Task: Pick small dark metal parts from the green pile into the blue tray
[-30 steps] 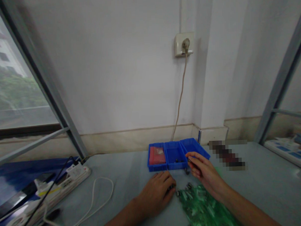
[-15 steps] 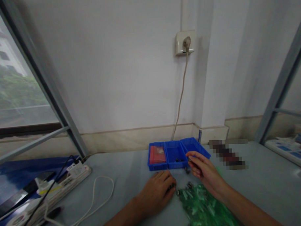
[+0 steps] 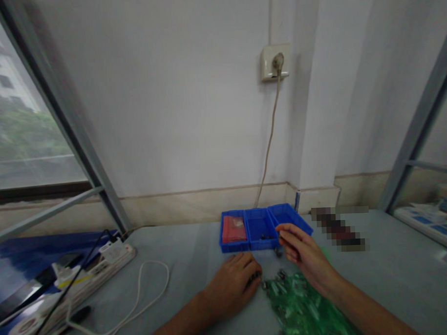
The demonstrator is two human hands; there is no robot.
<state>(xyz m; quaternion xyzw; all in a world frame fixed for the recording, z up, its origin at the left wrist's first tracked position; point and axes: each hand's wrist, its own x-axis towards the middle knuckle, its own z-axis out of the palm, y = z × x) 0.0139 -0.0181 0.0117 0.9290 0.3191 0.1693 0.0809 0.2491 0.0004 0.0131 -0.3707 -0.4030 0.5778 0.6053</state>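
Observation:
My left hand [image 3: 233,287] rests on the table with its fingers curled. Small dark metal parts [image 3: 253,276] show between its thumb and forefinger. Beside the trays, my right hand [image 3: 303,255] pinches a tiny dark piece, too small to name, at its fingertips. A few little dark parts [image 3: 265,237] lie in the middle blue tray [image 3: 258,220]. Another small metal part [image 3: 278,252] sits on the table just in front of it. Under and beside my right forearm spreads a pile of green plastic pieces [image 3: 305,306], with metal parts at its edge.
The left blue tray [image 3: 234,247] holds a red packet [image 3: 233,228]; a third blue tray [image 3: 289,216] stands angled at the right. A power strip [image 3: 117,261] and a looped white cable [image 3: 140,307] lie at the left. A wall socket [image 3: 274,63] has a hanging cord.
Almost nothing differs. My right fingertips have shifted very slightly over the tray's corner; my left hand stays in place.

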